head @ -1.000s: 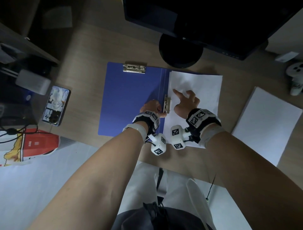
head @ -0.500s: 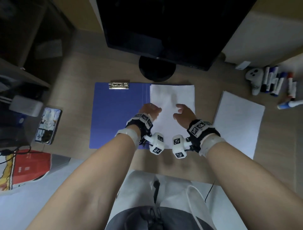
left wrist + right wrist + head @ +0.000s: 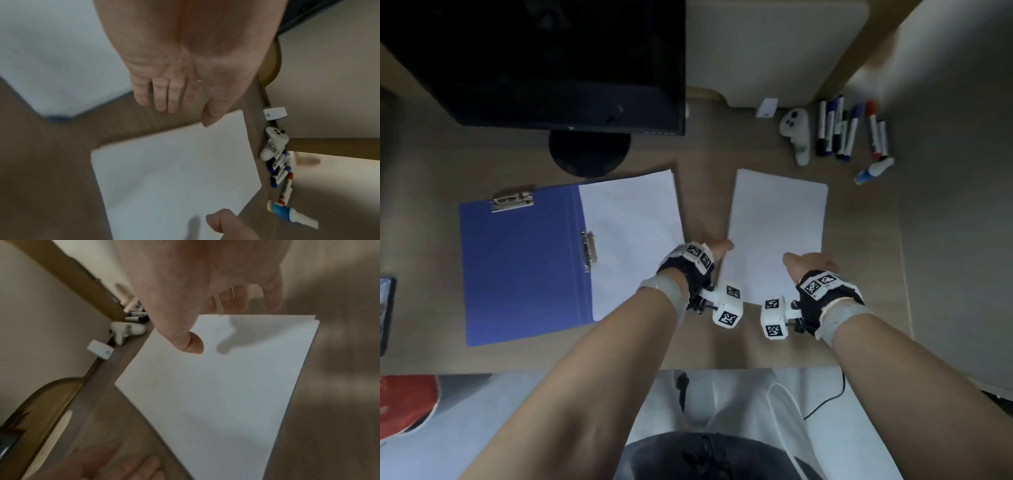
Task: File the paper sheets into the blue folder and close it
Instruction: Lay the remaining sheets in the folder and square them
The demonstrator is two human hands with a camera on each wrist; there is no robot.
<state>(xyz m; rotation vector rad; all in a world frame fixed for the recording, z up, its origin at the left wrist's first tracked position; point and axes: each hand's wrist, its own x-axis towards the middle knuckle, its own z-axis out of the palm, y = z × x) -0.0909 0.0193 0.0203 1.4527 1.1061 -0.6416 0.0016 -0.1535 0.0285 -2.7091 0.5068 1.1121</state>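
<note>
Since a second ago both hands have left the blue folder and gone over to the loose paper stack on its right. Then, the left hand was at the folder's spine clip and the right hand was pressing on the filed sheet.

The left hand now hovers at the stack's near left edge, its fingers straight and relaxed over bare wood and its thumb reaching to the paper's edge (touching or just above it, I cannot tell); it holds nothing. The right hand is over the stack's near right part with thumb out above the top sheet and the other fingers loosely bent past the paper's edge. In the right wrist view the thumb casts a shadow on the sheet, so it seems not to be pressing down, and no grip on the paper is seen.

The folder lies open and flat on the left half of the desk, with a metal clip at the far edge of its left cover and a second clip along the spine. One filed sheet lies on its right cover.

A monitor stands at the far edge. A white controller and a row of markers lie near the far right corner.
</note>
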